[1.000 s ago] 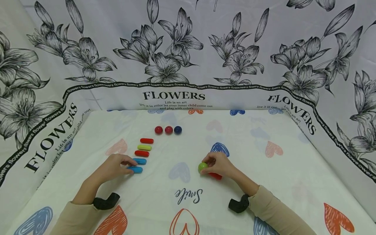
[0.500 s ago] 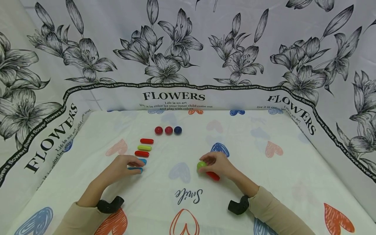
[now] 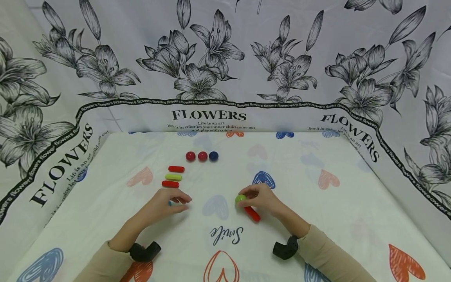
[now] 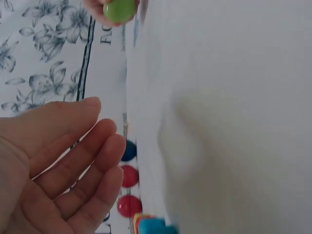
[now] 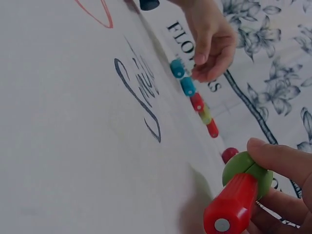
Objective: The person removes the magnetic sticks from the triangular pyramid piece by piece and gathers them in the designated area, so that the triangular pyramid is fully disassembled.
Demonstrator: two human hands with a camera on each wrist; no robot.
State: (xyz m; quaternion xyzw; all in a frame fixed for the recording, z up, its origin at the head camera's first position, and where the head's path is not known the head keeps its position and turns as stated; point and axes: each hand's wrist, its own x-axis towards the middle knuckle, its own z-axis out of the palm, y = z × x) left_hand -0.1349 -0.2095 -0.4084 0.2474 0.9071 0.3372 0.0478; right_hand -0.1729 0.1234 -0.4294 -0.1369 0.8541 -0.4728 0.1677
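In the head view my right hand (image 3: pixel 262 197) pinches a green ball (image 3: pixel 240 200) between thumb and fingers. A red toy stick (image 3: pixel 252 214) juts from this ball toward me; in the right wrist view its free end carries a silver disc. My left hand (image 3: pixel 165 205) hovers over two blue sticks (image 5: pixel 188 87), largely covering them in the head view. Its fingers are loosely bent with a gap to the thumb, and nothing lies between them in the left wrist view. Beyond it lie a red stick (image 3: pixel 176 169), a yellow-green stick (image 3: pixel 173 177) and another red stick (image 3: pixel 170 184).
Two red balls (image 3: pixel 196 156) and a dark blue ball (image 3: pixel 213 156) sit in a row farther back. A white cloth (image 3: pixel 299 168) printed with hearts covers the table. Floral curtains (image 3: pixel 225 70) rise behind and along both sides.
My left hand has left the blue sticks and moved right, toward the middle. The right hand keeps its grip on the green ball; the red stick has swung round and shows more.
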